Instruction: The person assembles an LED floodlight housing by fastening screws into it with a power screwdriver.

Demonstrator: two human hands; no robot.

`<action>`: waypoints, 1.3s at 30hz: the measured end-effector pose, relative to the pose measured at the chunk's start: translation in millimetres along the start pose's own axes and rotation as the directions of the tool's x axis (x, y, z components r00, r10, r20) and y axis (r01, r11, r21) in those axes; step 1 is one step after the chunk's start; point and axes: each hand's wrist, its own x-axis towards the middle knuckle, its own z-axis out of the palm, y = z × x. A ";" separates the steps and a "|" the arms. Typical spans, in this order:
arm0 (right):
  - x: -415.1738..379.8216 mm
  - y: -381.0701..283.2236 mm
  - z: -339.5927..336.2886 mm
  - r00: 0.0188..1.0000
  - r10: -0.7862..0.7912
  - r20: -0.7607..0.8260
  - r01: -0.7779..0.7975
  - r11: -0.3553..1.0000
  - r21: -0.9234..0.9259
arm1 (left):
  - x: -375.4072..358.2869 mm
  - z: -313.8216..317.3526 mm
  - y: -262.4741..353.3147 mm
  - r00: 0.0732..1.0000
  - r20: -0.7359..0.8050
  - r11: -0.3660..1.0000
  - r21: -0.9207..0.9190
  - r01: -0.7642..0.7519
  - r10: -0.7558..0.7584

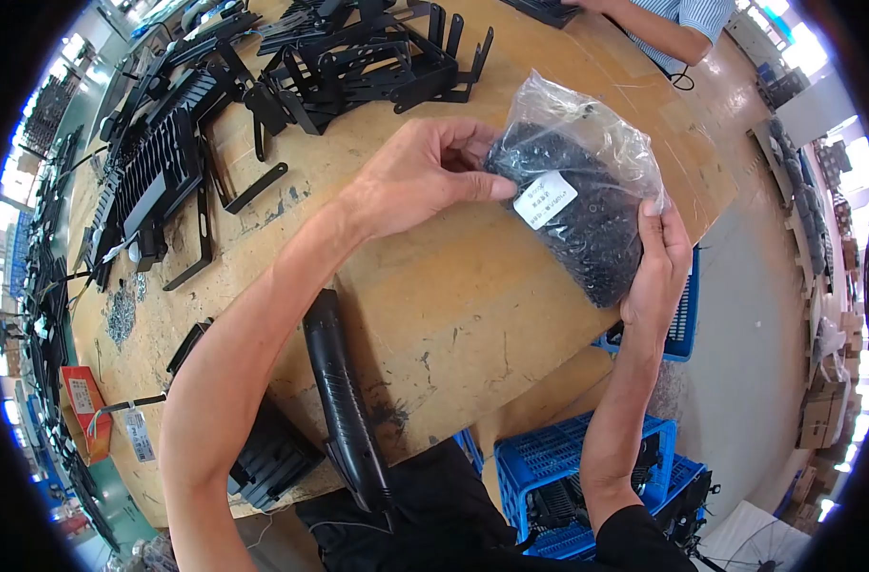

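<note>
Holding a clear plastic bag of small black metal parts (587,205) above the worn wooden desk (453,305), both hands grip it at opposite sides. The left hand (425,172) pinches the bag's upper left edge, its fingers (477,186) pressed together on the plastic. The right hand (658,272) clasps the bag's lower right side, thumb against the front. A white printed label (544,198) sits on the front of the bag. Below the bag, a black handheld power tool (344,400) lies on the desk near its front edge. Left of the bag, black metal brackets (358,57) and black finned housings (163,167) are piled. Beneath the bag, off the desk, stand blue plastic crates (587,458).
</note>
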 end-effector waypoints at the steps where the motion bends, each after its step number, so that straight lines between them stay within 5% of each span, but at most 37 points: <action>1: 0.0 0.8 -0.3 1.000 -0.014 -0.005 0.015 1.000 0.012 | 1.2 -0.7 -0.6 1.000 -0.007 1.000 -0.004 0.014 -0.014; 14: -2.7 -0.7 -1.6 0.999 -0.034 -0.009 0.034 0.999 -0.030 | 6.3 4.1 -8.5 0.993 -0.114 1.000 0.002 0.008 -0.008; 35: -5.0 -5.7 -1.6 0.991 -0.134 0.000 0.134 0.988 -0.076 | 8.8 3.9 -7.5 0.998 -0.062 1.000 0.018 0.013 -0.012; 37: -5.6 -3.6 -2.1 0.989 -0.133 -0.064 0.115 0.968 -0.225 | -2.0 3.8 17.3 0.997 -0.078 0.896 0.441 0.050 -0.018; 39: -20.6 -16.8 16.4 0.952 -0.298 -0.073 0.262 0.912 -0.317 | -42.7 8.4 33.7 0.902 -0.112 0.540 0.829 -0.146 0.416</action>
